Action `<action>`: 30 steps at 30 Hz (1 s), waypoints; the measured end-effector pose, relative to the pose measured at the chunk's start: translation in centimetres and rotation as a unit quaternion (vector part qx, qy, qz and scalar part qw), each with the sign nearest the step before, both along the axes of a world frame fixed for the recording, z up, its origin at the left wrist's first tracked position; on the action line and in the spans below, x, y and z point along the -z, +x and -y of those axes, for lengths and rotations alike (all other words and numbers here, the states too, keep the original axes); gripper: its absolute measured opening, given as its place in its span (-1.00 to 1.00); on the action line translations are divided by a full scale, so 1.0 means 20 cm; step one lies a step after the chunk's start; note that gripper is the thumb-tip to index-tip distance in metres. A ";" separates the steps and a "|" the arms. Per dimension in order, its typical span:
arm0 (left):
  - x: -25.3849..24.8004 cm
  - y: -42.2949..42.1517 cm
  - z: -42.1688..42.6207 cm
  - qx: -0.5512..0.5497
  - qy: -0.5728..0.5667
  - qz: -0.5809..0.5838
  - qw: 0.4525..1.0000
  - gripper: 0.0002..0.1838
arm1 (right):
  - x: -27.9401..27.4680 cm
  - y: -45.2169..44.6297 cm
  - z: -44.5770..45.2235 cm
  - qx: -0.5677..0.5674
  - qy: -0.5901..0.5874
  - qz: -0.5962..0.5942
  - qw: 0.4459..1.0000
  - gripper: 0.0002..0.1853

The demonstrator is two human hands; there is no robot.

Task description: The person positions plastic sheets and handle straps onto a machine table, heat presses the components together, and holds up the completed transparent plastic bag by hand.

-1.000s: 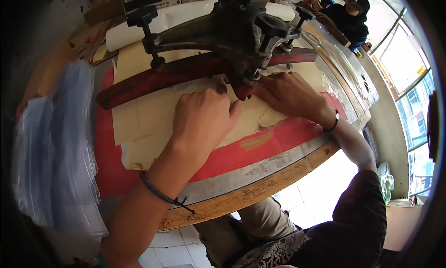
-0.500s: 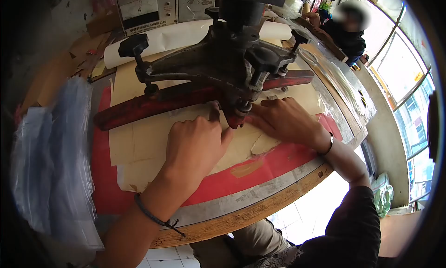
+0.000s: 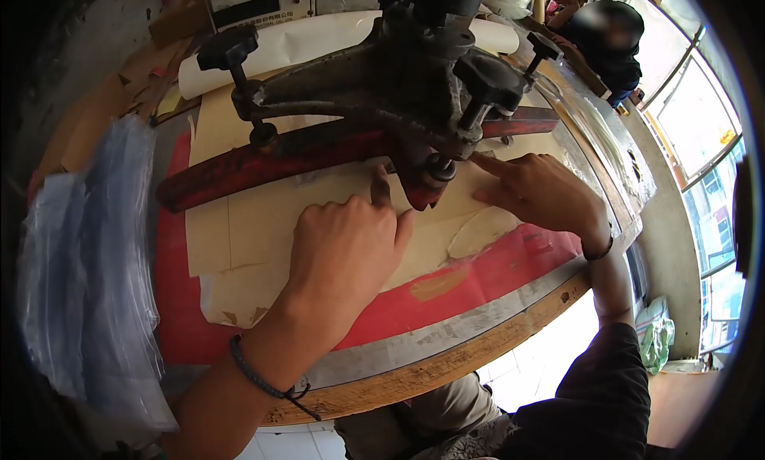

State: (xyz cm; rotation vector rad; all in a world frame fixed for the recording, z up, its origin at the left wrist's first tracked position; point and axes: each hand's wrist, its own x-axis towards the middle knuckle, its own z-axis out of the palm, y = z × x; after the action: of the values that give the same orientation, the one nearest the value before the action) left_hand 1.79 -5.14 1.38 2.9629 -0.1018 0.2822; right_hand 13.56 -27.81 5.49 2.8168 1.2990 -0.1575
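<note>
Several tan sheets [image 3: 255, 229] lie on a red mat [image 3: 179, 300], passing under the bar [image 3: 271, 161]. Left hand [image 3: 347, 245]: index extended near the bar, other fingers curled; whether anything is held cannot be told. Right hand [image 3: 550, 193]: released, fingers spread, now shifted outward from the bar's centre, apparently leaving the sheets freer there. Outermost, left: plastic [image 3: 96, 277].

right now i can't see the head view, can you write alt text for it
A person's left hand and right hand reach over tan sheets, close to the red bar of a dark press. The sheets lie on a red mat, with clear plastic piled at left. A white roll lies behind, another person at upper right.
</note>
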 end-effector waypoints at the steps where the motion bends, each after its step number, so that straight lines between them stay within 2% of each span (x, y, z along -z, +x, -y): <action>1: 0.00 0.00 0.00 -0.002 0.001 -0.002 1.000 -0.39 | -0.01 0.00 0.00 0.015 -0.012 -0.009 1.000 -0.41; 6: 0.00 0.00 0.00 -0.003 0.019 -0.002 1.000 -0.39 | -0.03 0.01 0.02 0.036 -0.041 -0.019 0.998 -0.39; 12: -0.02 -0.01 0.01 -0.011 0.009 -0.022 1.000 -0.37 | -0.03 0.02 0.02 0.056 -0.021 -0.042 0.997 -0.32; 15: 0.00 -0.01 0.00 -0.004 0.013 0.003 1.000 -0.36 | -0.04 0.00 -0.01 0.065 -0.014 -0.056 0.996 -0.33; 19: -0.01 -0.01 0.00 0.000 0.034 -0.002 0.999 -0.35 | 0.00 0.03 0.03 0.023 0.010 -0.024 0.999 -0.33; 30: -0.01 -0.02 -0.01 0.004 0.014 -0.003 1.000 -0.35 | -0.04 0.03 0.05 0.004 0.015 -0.056 0.998 -0.35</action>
State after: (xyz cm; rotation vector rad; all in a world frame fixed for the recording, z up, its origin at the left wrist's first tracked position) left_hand 1.48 -4.95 1.52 2.9893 -0.1186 0.2734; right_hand 14.22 -28.80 6.38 2.8769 1.3224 -0.3011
